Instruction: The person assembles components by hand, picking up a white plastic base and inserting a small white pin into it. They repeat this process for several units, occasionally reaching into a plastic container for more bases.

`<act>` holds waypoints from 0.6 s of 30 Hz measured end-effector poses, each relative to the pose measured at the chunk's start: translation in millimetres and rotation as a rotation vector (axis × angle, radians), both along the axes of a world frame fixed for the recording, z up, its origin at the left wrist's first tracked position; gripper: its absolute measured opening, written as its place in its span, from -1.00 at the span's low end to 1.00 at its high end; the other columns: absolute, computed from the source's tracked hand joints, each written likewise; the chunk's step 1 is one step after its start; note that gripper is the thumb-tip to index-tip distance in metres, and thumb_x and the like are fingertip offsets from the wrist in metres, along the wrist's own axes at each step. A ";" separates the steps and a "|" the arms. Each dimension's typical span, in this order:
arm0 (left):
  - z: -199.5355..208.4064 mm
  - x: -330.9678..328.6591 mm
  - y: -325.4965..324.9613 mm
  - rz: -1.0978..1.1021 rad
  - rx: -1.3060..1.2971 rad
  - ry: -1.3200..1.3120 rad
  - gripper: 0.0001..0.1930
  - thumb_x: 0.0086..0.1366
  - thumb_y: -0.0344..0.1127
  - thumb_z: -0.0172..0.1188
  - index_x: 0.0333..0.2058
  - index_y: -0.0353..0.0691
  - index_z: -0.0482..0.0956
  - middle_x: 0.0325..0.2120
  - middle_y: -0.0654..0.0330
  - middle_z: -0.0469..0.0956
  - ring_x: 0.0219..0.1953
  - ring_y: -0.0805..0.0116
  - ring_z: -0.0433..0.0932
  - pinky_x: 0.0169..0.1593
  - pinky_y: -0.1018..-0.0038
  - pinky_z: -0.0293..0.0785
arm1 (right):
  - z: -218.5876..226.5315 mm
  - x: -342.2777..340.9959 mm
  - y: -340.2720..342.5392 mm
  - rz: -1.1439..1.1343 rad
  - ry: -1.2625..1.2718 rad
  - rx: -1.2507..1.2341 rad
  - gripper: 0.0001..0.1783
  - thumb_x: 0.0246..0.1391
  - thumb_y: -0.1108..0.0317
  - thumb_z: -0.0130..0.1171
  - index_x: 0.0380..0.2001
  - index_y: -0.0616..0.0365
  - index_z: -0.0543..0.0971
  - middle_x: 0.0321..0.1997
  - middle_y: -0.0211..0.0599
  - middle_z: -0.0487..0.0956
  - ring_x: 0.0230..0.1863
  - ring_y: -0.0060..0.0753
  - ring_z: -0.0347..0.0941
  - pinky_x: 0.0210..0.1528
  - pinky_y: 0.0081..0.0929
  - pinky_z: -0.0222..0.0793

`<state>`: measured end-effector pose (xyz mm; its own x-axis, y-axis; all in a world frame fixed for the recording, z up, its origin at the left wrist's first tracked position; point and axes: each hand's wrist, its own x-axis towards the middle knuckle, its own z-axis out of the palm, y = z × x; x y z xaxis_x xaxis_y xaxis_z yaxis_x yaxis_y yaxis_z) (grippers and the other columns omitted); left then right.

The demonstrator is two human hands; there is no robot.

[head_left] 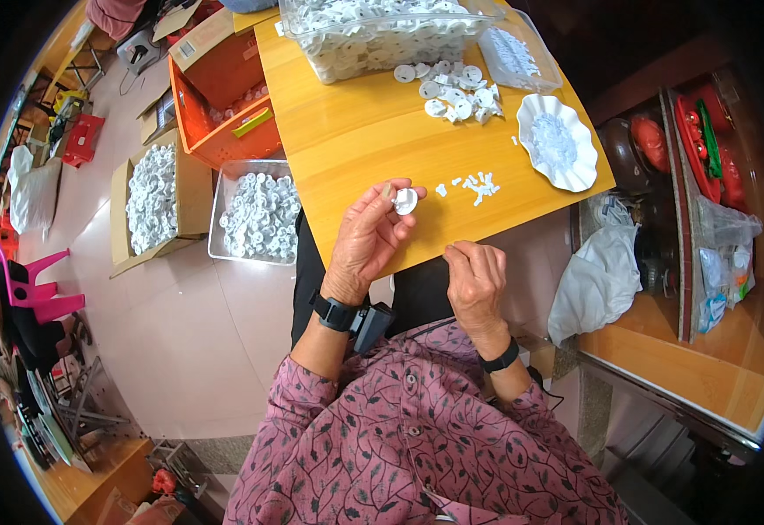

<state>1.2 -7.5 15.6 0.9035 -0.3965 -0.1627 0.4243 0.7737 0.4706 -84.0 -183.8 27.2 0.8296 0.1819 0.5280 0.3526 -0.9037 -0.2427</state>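
1. Far left, on the floor, a cardboard box (119, 210) is heaped with small white round parts, and a clear tray (214, 238) just to its right holds many more; whether these are finished or waiting, I cannot tell.
2. On the far part of the wooden surface (355, 122), a large clear bin (329, 74) is piled with similar white parts, so plenty seems left to handle if that is the supply.
3. The left hand (369, 227) has its fingers pinched on a single white disc (406, 202) at the disc's left edge, above the near part of the surface; this one appears to be in progress.
4. Right of the bin's near side, a loose heap (459, 94) of white round parts lies on the surface, apart from the disc.
5. The right hand (476, 280) is at the near edge, its fingers curled together; whether anything tiny is between them is not clear.
6. Beyond that hand lie scattered small white pegs (484, 188); farther right, a shallow clear tray (535, 80) and a scalloped white dish (585, 175) hold more small pieces, so these look far from used up.
7. The disc looks round, smooth and bright white; finer details are too small to read.
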 end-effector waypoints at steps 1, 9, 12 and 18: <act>0.0 -0.2 -0.7 0.008 -0.018 0.005 -0.70 0.42 -0.28 0.04 0.01 -0.35 0.44 -0.07 -0.09 0.54 -0.36 0.39 0.59 -0.32 0.61 0.55 | 0.7 0.5 0.3 -0.002 0.013 0.008 -0.82 -0.10 0.55 0.21 -0.33 0.22 0.56 -0.27 -0.29 0.49 -0.23 -0.24 0.45 -0.09 -0.29 0.32; 1.5 -2.1 -0.3 -0.029 -0.084 -0.023 -0.67 0.41 -0.41 0.01 0.10 -0.42 0.36 0.13 -0.19 0.37 0.04 0.06 0.54 0.11 0.37 0.56 | 1.0 2.4 2.5 -0.027 0.060 0.037 -0.85 -0.05 0.57 0.17 -0.34 0.20 0.49 -0.24 -0.21 0.46 -0.25 -0.15 0.44 -0.14 -0.25 0.34; 4.8 -4.2 -2.1 -0.023 -0.022 -0.042 -0.66 0.41 -0.45 -0.02 0.13 -0.41 0.34 0.16 -0.16 0.34 0.10 0.03 0.49 0.13 0.36 0.55 | 3.0 3.4 6.0 -0.041 0.079 0.240 -0.89 0.04 0.57 0.14 -0.33 0.22 0.47 -0.25 -0.17 0.46 -0.26 -0.09 0.44 -0.20 -0.25 0.38; 2.1 -7.6 -8.3 -0.042 0.075 -0.127 -0.68 0.42 -0.43 -0.01 0.09 -0.40 0.40 0.13 -0.10 0.39 0.15 0.05 0.45 0.19 0.29 0.48 | 22.6 16.7 19.3 -0.101 0.250 0.747 -0.95 0.20 0.51 0.09 -0.29 0.25 0.45 -0.28 -0.18 0.53 -0.27 -0.30 0.49 -0.24 -0.44 0.44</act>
